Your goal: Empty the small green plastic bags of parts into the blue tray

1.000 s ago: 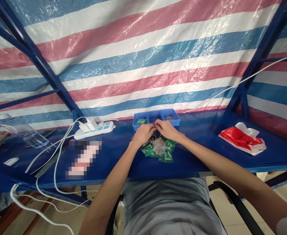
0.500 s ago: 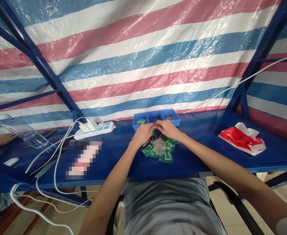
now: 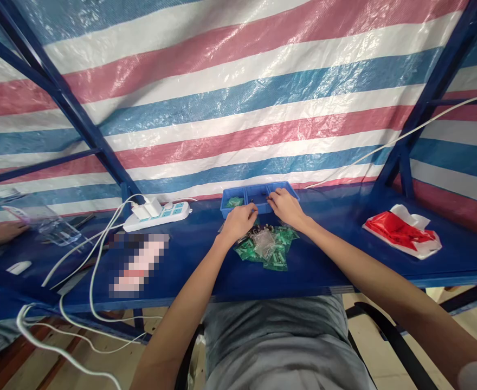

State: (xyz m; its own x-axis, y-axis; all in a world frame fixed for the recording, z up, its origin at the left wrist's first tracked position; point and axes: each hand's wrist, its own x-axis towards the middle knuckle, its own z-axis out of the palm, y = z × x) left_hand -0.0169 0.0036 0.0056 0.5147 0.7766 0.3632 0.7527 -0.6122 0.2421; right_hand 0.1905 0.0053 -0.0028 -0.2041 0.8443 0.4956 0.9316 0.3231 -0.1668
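Note:
My left hand [image 3: 238, 223] is closed in a pinch in front of the blue tray [image 3: 257, 212], and a small dark part [image 3: 252, 201] pokes up at its fingertips. Over the tray's front edge, by the middle and right compartments, my right hand [image 3: 286, 207] has its fingers bent together; whatever they pinch is too small to name. Between my wrists lies a pile of small green plastic bags [image 3: 278, 259], with a clear bag [image 3: 264, 244] on top and small dark and brass-coloured pieces behind it. More green bags [image 3: 234, 202] lie in the left compartment.
To the left is a white power strip [image 3: 159, 215] with plugs and trailing cables. A blurred-out pink item lies before it. A red and white packet [image 3: 403, 230] lies right. Another person's hand [image 3: 2, 235] is at far left, near a clear bottle [image 3: 55, 225]. Striped sheeting hangs behind.
My hands were touching at the fingertips in front of the tray. My right hand has moved away, right and back, to the tray; my left has stayed about where it was.

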